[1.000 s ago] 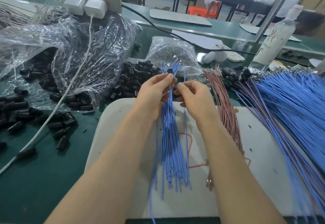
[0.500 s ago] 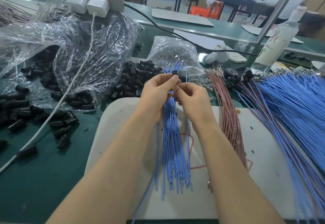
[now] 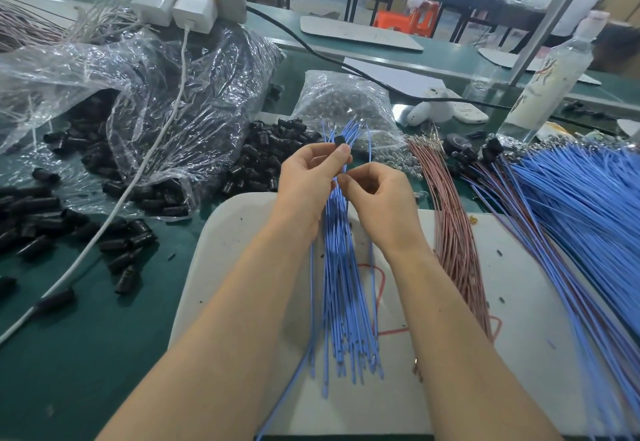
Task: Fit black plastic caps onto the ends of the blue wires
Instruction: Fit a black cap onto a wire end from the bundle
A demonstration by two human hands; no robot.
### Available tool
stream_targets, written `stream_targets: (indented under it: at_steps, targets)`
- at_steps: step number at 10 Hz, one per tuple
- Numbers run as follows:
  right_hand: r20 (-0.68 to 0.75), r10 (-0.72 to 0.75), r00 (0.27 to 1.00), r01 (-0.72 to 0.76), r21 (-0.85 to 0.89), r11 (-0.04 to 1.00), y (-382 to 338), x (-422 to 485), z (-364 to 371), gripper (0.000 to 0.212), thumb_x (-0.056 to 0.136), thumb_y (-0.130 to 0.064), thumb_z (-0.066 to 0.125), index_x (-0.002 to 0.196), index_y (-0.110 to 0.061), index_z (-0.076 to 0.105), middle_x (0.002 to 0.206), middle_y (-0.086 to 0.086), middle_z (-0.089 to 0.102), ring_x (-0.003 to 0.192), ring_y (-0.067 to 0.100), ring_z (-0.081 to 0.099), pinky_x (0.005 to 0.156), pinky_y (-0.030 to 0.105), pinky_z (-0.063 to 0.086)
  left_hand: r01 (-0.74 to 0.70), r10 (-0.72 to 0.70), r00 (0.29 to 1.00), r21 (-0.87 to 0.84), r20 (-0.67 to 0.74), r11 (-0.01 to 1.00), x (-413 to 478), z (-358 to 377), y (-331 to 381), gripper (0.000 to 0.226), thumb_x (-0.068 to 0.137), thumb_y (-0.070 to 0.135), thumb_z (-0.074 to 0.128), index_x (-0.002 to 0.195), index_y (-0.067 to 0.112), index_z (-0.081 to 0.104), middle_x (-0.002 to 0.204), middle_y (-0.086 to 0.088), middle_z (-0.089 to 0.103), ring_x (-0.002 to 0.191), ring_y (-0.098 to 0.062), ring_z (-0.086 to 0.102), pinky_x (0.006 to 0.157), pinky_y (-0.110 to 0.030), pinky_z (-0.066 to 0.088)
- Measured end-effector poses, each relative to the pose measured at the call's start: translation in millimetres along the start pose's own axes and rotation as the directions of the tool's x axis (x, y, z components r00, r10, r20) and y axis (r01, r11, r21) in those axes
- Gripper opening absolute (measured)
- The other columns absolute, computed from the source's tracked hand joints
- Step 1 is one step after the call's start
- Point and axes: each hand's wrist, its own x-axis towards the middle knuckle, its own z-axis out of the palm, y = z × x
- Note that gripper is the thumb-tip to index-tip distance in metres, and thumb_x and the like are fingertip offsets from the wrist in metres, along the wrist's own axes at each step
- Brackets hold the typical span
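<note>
Head view: blue wires (image 3: 341,302), white board (image 3: 239,232), green bench (image 3: 86,354)

Nudged small black plastic cap (image 3: 340,139) higher in L hand (image 3: 308,180) pinch; dropped R hand (image 3: 377,198) fingers (image 3: 346,179) lower on thin blue wires (image 3: 341,284), just under cap.

No legible txt, nos. or brand names anywhere. Only candidate: bottle (image 3: 550,73) at right, w/ red + dark print on its white side. Too blurred to read, and can't tell if it's letters or a logo.
</note>
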Motion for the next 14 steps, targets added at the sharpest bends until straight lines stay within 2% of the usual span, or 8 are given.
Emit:
stream_targets:
  at_steps: [1, 4, 5, 6, 7, 9, 11, 14]
  targets:
    - [0.023, 0.016, 1.0, -0.016, -0.02, 1.0, -1.1, 0.7, -0.4, 0.026, 0.095, -0.009, 0.053, 0.072, -0.021, 0.049, 0.087, 0.006, 0.055, 0.062, 0.0, 0.04, 0.059, 0.011, 0.037, -0.021, 0.021, 1.0, 0.001, -0.022, 1.0, 0.4, -1.0, 0.6, 0.018, 0.087, 0.017, 0.067, 0.101, 0.005, 0.063, 0.074, 0.003, 0.067, 0.062, -0.003, 0.058, 0.064, -0.02, 0.048]
    - [0.091, 0.059, 0.994, -0.052, -0.077, 0.996, 0.3, 2.7, 0.4, 0.036, 0.095, -0.014, 0.055, 0.062, -0.026, 0.045, 0.087, 0.006, 0.056, 0.071, 0.01, 0.046, 0.058, 0.011, 0.038, -0.017, 0.018, 0.999, 0.033, -0.042, 0.999, 0.8, -3.5, 1.2, 0.007, 0.087, 0.015, 0.066, 0.091, 0.009, 0.064, 0.077, -0.001, 0.067, 0.063, -0.006, 0.055, 0.065, -0.024, 0.045]
    - [0.045, 0.073, 0.996, -0.07, -0.069, 0.995, 3.3, 3.3, 2.2, 0.032, 0.095, -0.012, 0.053, 0.067, -0.026, 0.047, 0.089, 0.005, 0.056, 0.07, 0.008, 0.045, 0.058, 0.01, 0.038, -0.006, 0.006, 1.0, 0.055, -0.003, 0.998, 1.3, -3.4, 1.4, 0.004, 0.087, 0.014, 0.066, 0.089, 0.013, 0.063, 0.076, 0.001, 0.068, 0.064, -0.007, 0.058, 0.061, -0.021, 0.048]
    - [-0.017, 0.075, 0.997, -0.076, -0.031, 0.997, 5.5, 5.5, 4.4, 0.013, 0.097, -0.011, 0.049, 0.092, -0.013, 0.061, 0.092, 0.005, 0.055, 0.064, 0.0, 0.041, 0.059, 0.01, 0.038, -0.006, 0.003, 1.0, 0.106, 0.024, 0.994, -1.2, -1.1, -0.2, 0.007, 0.087, 0.014, 0.066, 0.092, 0.01, 0.063, 0.078, -0.003, 0.067, 0.06, -0.009, 0.057, 0.058, -0.021, 0.048]
    - [-0.066, 0.066, 0.996, -0.068, -0.027, 0.997, 11.7, 8.0, 4.6, 0.022, 0.098, -0.011, 0.048, 0.109, 0.001, 0.062, 0.092, 0.006, 0.055, 0.063, -0.003, 0.039, 0.059, 0.01, 0.038, -0.013, 0.007, 0.999, 0.129, 0.047, 0.992, -3.3, 0.4, -0.6, 0.009, 0.087, 0.013, 0.067, 0.093, 0.007, 0.063, 0.076, -0.004, 0.065, 0.057, -0.004, 0.058, 0.053, -0.015, 0.047]
    - [-0.015, 0.042, 0.999, -0.043, -0.06, 0.997, 11.1, 8.0, 5.3, 0.009, 0.096, -0.012, 0.051, 0.093, -0.016, 0.058, 0.089, 0.003, 0.057, 0.064, 0.0, 0.043, 0.059, 0.009, 0.038, -0.014, 0.014, 1.0, 0.076, 0.005, 0.997, -3.2, -1.1, 2.3, 0.005, 0.088, 0.015, 0.066, 0.089, 0.012, 0.062, 0.08, -0.004, 0.066, 0.064, -0.01, 0.056, 0.06, -0.019, 0.048]
    - [0.017, 0.008, 1.0, -0.006, -0.138, 0.99, 12.2, 8.5, 8.3, 0.009, 0.096, -0.017, 0.052, 0.089, -0.018, 0.056, 0.086, 0.001, 0.058, 0.08, 0.012, 0.05, 0.058, 0.01, 0.037, -0.112, 0.124, 0.989, 0.137, -0.077, 0.984, -1.5, -1.8, 1.4, 0.006, 0.086, 0.015, 0.069, 0.086, 0.011, 0.065, 0.082, -0.006, 0.067, 0.054, -0.003, 0.054, 0.058, -0.019, 0.048]
    - [0.034, 0.041, 0.999, -0.039, -0.056, 0.998, 15.5, 10.9, 11.8, 0.008, 0.095, -0.014, 0.053, 0.088, -0.015, 0.057, 0.087, 0.004, 0.058, 0.071, 0.011, 0.05, 0.057, 0.01, 0.038, -0.065, 0.077, 0.993, 0.12, -0.092, 0.991, -2.2, -1.6, 0.0, 0.009, 0.085, 0.017, 0.07, 0.09, 0.011, 0.065, 0.085, -0.005, 0.067, 0.053, -0.002, 0.054, 0.056, -0.02, 0.046]
